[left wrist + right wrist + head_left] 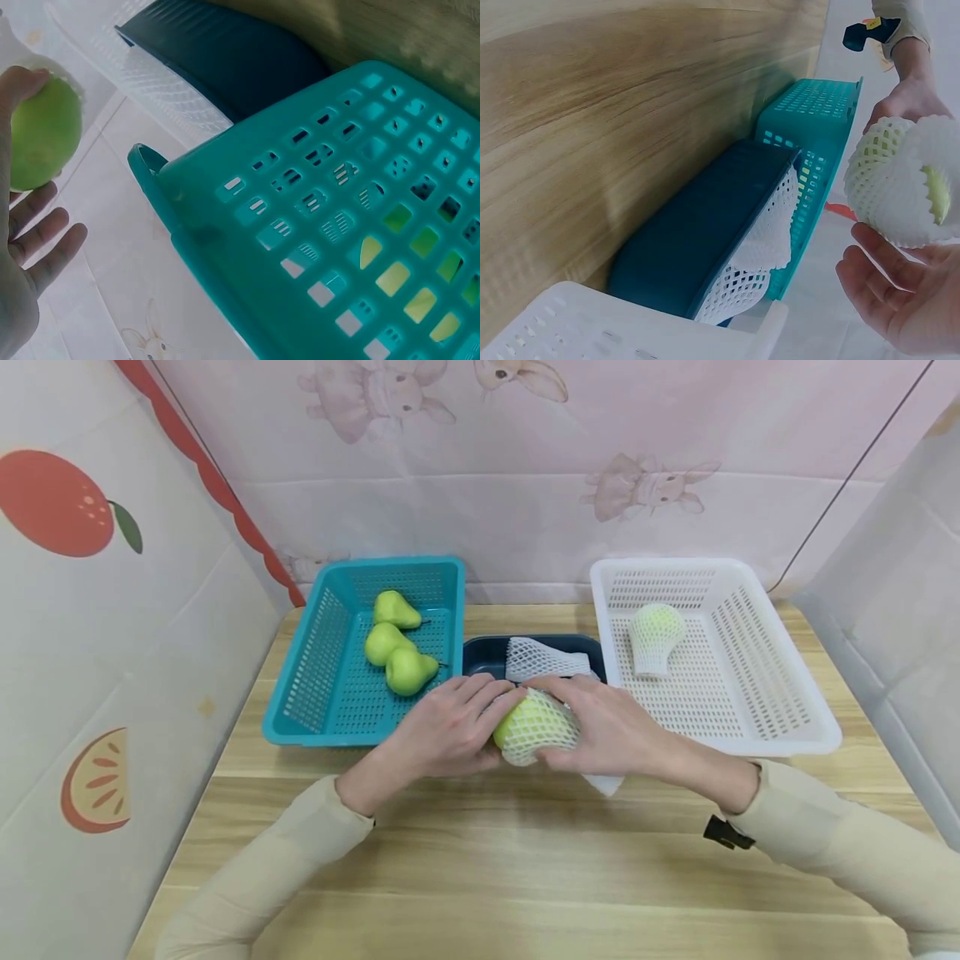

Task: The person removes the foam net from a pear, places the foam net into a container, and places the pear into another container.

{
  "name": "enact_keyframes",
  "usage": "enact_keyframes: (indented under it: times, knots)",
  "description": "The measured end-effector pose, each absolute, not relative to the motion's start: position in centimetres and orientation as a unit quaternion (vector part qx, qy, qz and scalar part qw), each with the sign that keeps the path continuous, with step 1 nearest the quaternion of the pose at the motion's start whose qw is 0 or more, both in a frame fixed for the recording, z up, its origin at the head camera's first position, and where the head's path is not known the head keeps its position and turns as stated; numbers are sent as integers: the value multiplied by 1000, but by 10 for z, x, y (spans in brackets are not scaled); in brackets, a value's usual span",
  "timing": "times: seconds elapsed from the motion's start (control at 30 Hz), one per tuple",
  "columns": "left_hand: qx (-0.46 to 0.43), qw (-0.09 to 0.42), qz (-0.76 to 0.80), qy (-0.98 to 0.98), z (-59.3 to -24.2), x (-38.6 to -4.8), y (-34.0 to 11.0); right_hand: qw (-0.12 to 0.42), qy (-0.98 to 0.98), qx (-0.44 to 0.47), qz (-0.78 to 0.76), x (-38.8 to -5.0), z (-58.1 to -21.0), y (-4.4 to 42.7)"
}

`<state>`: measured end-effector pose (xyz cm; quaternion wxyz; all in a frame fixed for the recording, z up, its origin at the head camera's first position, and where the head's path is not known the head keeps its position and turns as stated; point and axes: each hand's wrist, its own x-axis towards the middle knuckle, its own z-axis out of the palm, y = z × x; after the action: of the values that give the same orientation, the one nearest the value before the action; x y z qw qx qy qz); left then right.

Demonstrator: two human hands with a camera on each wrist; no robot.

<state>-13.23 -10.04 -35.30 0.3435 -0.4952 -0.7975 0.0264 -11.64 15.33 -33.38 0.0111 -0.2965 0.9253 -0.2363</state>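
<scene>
Between both hands, above the table, is a green pear (508,732) partly covered by a white foam net (542,729). My left hand (457,727) grips the pear's bare left end; in the left wrist view its thumb lies on the pear (49,135) and the lower fingers are spread. My right hand (611,727) holds the net-covered side between thumb and fingers. In the right wrist view, fingers of the right hand (907,292) lie under the foam net (885,165), and a strip of green shows through an opening. White foam (606,783) hangs out below my right hand.
A teal basket (288,727) at left holds three bare pears (411,672). Behind the hands, a dark blue tray (483,652) holds folded foam nets (542,657). At right, a white basket (821,735) contains one net-wrapped pear (657,633). Printed walls enclose the wooden table (487,877).
</scene>
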Motion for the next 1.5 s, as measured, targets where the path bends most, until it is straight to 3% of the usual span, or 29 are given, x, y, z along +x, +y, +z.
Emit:
enact_keyframes:
  times: [0.47,0.83,1.1,1.5]
  knots:
    - [-488,342,15,-803,-352,-132,-102,-46,921,-333,-199,-112,-336,157]
    - [-478,332,13,-813,-346,-133,-111,-48,924,-325,-197,-111,-333,163]
    - [-464,322,16,-825,-343,-136,-127,-44,933,-305,-188,-116,-328,173]
    - [-429,287,18,-856,-338,-134,-165,-95,933,-296,-181,-134,-320,187]
